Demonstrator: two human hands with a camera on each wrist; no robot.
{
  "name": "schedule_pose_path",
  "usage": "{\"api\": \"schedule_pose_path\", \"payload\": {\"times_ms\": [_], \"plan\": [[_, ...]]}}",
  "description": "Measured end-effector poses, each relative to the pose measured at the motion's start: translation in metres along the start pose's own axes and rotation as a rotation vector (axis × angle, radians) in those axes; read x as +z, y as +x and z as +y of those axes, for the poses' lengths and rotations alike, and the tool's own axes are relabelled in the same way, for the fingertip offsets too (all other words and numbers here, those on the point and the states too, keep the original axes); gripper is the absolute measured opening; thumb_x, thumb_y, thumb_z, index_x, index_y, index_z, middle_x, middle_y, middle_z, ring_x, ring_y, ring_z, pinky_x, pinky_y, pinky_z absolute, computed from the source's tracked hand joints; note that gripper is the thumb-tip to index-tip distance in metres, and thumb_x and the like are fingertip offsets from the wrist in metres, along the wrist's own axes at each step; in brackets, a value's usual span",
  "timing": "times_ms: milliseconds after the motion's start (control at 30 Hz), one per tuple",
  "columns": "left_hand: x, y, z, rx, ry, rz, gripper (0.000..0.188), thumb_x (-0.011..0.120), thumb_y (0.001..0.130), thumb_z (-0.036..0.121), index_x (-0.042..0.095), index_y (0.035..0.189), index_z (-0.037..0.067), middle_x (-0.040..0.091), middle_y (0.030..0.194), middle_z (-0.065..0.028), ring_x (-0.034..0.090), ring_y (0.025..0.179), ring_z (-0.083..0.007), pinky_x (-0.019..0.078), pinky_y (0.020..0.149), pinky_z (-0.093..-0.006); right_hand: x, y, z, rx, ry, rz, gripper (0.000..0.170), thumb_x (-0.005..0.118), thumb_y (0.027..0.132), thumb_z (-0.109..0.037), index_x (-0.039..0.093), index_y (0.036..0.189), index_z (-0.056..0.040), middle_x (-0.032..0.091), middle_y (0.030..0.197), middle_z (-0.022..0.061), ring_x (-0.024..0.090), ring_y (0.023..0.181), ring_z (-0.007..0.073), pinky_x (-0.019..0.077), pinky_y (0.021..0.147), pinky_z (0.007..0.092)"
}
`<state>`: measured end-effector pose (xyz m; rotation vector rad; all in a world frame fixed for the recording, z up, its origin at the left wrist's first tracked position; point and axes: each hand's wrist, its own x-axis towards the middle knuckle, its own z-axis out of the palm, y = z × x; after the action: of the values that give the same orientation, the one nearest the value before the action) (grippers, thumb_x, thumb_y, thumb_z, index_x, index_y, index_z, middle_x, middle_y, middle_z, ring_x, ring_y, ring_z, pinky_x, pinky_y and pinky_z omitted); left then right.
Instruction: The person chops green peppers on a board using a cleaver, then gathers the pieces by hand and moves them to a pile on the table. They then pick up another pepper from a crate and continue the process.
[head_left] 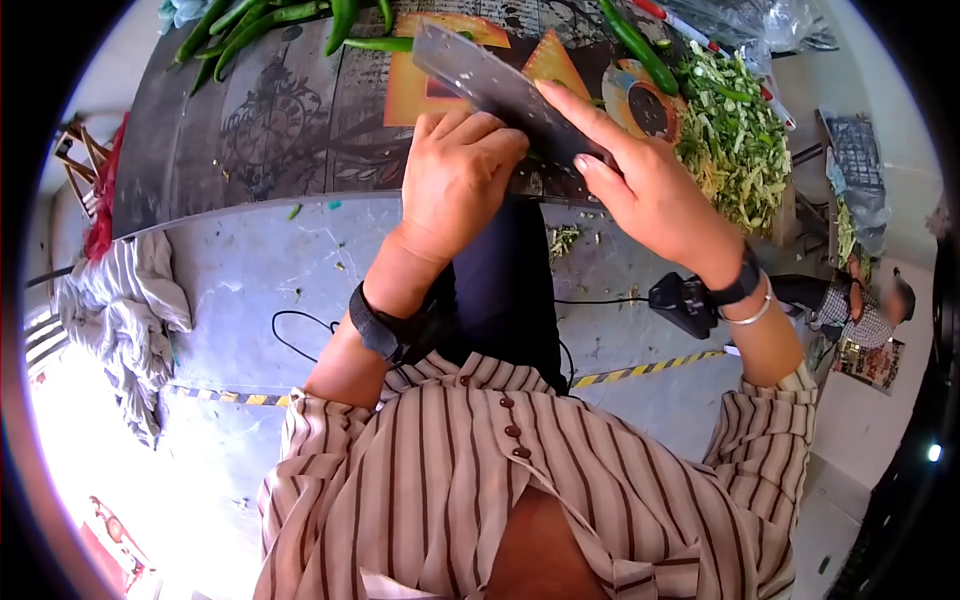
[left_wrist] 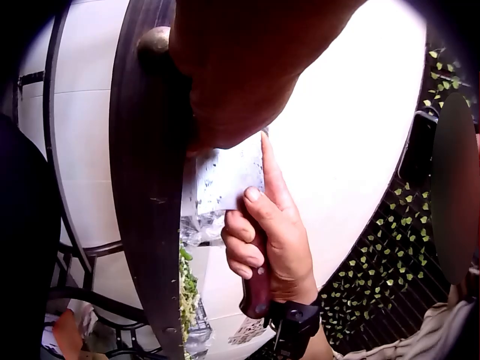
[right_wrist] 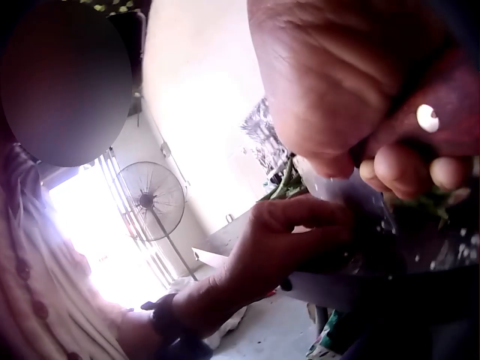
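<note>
Grey floor (head_left: 225,345), streaked with pale lines, spreads beneath a dark, printed tabletop (head_left: 200,170); yellow-and-black striped tape (head_left: 650,370) crosses the floor; rumpled pale cloth (head_left: 125,305) shows at the left, below a wooden frame (head_left: 80,155); the right-wrist view has a round pedestal fan (right_wrist: 147,200) near a glaring opening (right_wrist: 84,225) and a pale wall (right_wrist: 199,75); in the left-wrist view, green leaf shapes dot a dark slatted surface (left_wrist: 386,262).
</note>
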<state>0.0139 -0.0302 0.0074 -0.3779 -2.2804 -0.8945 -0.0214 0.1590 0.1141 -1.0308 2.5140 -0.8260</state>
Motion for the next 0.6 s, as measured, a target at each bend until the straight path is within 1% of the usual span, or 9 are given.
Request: {"api": "schedule_pose_path", "payload": {"times_ms": [33, 167, 233, 300, 333, 367, 433, 533, 600], "plan": [[0.0, 0.001, -0.001, 0.009, 0.0, 0.0, 0.011, 0.073, 0.076, 0.011, 0.072, 0.087, 0.012, 0.069, 0.088, 0.0009, 0.062, 0.083, -0.0201, 0.042, 0.076, -0.0336, 0.002, 0.003, 0.001, 0.006, 0.024, 0.023, 0.065, 0.052, 0.092, 0.002, 0.037, 0.152, -0.0169, 0.063, 0.094, 0.0125, 0.036, 0.056, 0.0114, 0.0414, 0.056, 0.0272], [0.003, -0.004, -0.005, 0.034, 0.007, 0.002, 0.013, 0.073, 0.076, 0.011, 0.072, 0.088, 0.012, 0.069, 0.089, 0.0005, 0.063, 0.085, -0.02, 0.0424, 0.078, -0.0334, 0.001, 0.02, 0.002, 0.012, -0.051, 0.002, 0.065, 0.052, 0.092, 0.002, 0.037, 0.152, -0.0178, 0.062, 0.096, 0.0117, 0.035, 0.056, 0.0109, 0.04, 0.055, 0.0262], [0.001, -0.003, -0.005, 0.054, 0.011, 0.03, 0.013, 0.073, 0.076, 0.011, 0.072, 0.089, 0.012, 0.069, 0.089, 0.0006, 0.062, 0.085, -0.02, 0.0425, 0.079, -0.0335, 0.002, 0.023, 0.01, -0.062, -0.06, 0.073, 0.064, 0.053, 0.093, -0.002, 0.037, 0.152, -0.0216, 0.049, 0.065, 0.0191, 0.037, 0.049, 0.0237, 0.0418, 0.054, 0.0329], [-0.001, -0.005, -0.003, 0.002, 0.015, -0.043, 0.013, 0.073, 0.076, 0.011, 0.072, 0.089, 0.013, 0.069, 0.09, 0.0007, 0.062, 0.085, -0.02, 0.0427, 0.08, -0.0337, -0.002, 0.017, 0.007, -0.072, -0.039, 0.099, 0.064, 0.053, 0.093, -0.003, 0.038, 0.151, -0.0217, 0.047, 0.064, 0.0178, 0.035, 0.05, 0.0223, 0.0407, 0.053, 0.0321], [-0.001, -0.006, -0.003, -0.008, 0.015, -0.037, 0.013, 0.073, 0.076, 0.011, 0.072, 0.089, 0.013, 0.069, 0.09, 0.0007, 0.062, 0.085, -0.02, 0.0427, 0.08, -0.0337, -0.004, 0.012, 0.006, -0.074, -0.01, 0.12, 0.063, 0.054, 0.093, -0.003, 0.038, 0.151, -0.0219, 0.046, 0.064, 0.0166, 0.033, 0.051, 0.0208, 0.0396, 0.052, 0.0312], [-0.001, -0.006, -0.003, -0.004, 0.011, -0.033, 0.013, 0.073, 0.077, 0.011, 0.072, 0.089, 0.013, 0.069, 0.09, 0.0006, 0.062, 0.085, -0.02, 0.0429, 0.08, -0.0338, -0.009, 0.006, 0.001, -0.047, -0.051, 0.083, 0.063, 0.053, 0.093, -0.003, 0.038, 0.151, -0.0211, 0.044, 0.065, 0.0136, 0.032, 0.052, 0.017, 0.0391, 0.053, 0.0303], [0.0, -0.006, -0.004, 0.01, 0.001, -0.038, 0.013, 0.073, 0.077, 0.011, 0.072, 0.09, 0.013, 0.069, 0.09, 0.0006, 0.062, 0.084, -0.02, 0.0432, 0.079, -0.0339, -0.011, -0.003, -0.007, -0.005, -0.014, 0.046, 0.063, 0.052, 0.093, -0.002, 0.038, 0.152, -0.0205, 0.043, 0.065, 0.0126, 0.032, 0.053, 0.0157, 0.0387, 0.053, 0.0298], [0.001, -0.006, -0.005, 0.03, -0.006, 0.011, 0.014, 0.073, 0.076, 0.011, 0.072, 0.09, 0.013, 0.069, 0.09, 0.0006, 0.062, 0.084, -0.0203, 0.0435, 0.078, -0.034, -0.008, -0.006, -0.007, 0.013, 0.041, 0.007, 0.063, 0.052, 0.093, -0.001, 0.039, 0.151, -0.0188, 0.039, 0.066, 0.0104, 0.031, 0.054, 0.0126, 0.0379, 0.053, 0.0289], [0.002, -0.005, -0.006, 0.058, -0.026, 0.059, 0.011, 0.069, 0.076, 0.009, 0.069, 0.086, 0.015, 0.065, 0.083, 0.0022, 0.059, 0.079, -0.0189, 0.0425, 0.077, -0.0329, -0.01, -0.006, -0.005, 0.04, 0.048, -0.031, 0.062, 0.051, 0.093, -0.002, 0.039, 0.151, -0.0185, 0.04, 0.065, 0.0104, 0.032, 0.054, 0.0127, 0.0379, 0.053, 0.0292]]}}
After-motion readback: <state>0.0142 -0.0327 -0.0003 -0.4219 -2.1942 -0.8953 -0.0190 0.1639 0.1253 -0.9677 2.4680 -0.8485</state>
